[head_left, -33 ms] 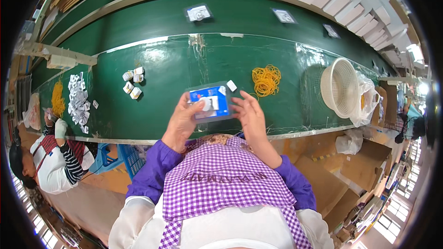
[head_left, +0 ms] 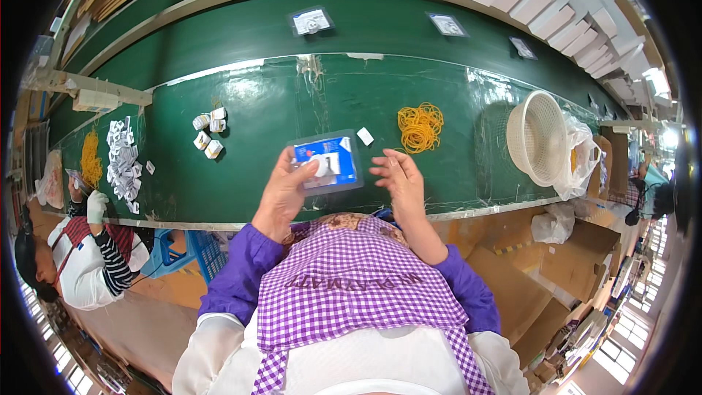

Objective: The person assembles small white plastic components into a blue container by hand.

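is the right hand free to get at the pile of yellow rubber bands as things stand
Probably yes: the right hand is open and empty, and only bare green table lies between it and the yellow rubber bands.

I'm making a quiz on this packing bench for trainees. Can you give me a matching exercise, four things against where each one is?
Things:
1. blister pack
2. yellow rubber bands
3. white mesh basket
4. small white boxes

Places:
A. far right of the green table
B. held in the left hand
C. left of the pack, on the table
D. beyond the open right hand

Pairs: 1-B, 2-D, 3-A, 4-C
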### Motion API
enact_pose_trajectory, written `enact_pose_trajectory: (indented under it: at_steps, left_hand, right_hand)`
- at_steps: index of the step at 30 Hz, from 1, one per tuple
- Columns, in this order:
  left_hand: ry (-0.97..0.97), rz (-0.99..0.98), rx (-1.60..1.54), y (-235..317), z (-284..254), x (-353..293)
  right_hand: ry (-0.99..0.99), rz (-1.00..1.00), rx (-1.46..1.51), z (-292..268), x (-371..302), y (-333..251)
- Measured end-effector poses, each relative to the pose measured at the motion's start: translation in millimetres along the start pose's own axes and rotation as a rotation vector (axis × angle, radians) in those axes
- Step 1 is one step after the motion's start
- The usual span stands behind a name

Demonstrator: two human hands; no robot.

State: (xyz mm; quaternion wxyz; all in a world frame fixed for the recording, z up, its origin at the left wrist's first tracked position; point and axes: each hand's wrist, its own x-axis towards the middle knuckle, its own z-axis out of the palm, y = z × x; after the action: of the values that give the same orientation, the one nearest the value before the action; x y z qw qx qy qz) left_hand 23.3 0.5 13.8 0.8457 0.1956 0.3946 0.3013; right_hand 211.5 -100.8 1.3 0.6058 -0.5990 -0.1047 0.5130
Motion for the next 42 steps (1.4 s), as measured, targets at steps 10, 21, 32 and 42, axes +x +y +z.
enact_pose_trajectory:
  at_steps: [10,21,32,42]
  left_hand:
    - [0.038,-0.052,0.100,-4,-6,-2]
    - [-0.026,-0.100,0.036,-7,-6,-4]
    - [-0.099,-0.154,0.005,-5,3,-5]
    - [-0.090,-0.151,-0.016,-6,4,-12]
  right_hand:
    - [0.524,-0.594,-0.924,-64,78,29]
    - [0.371,-0.654,-0.972,-89,81,15]
    - [0.386,-0.673,-1.170,-86,88,25]
    - [0.428,-0.530,-1.100,-93,88,26]
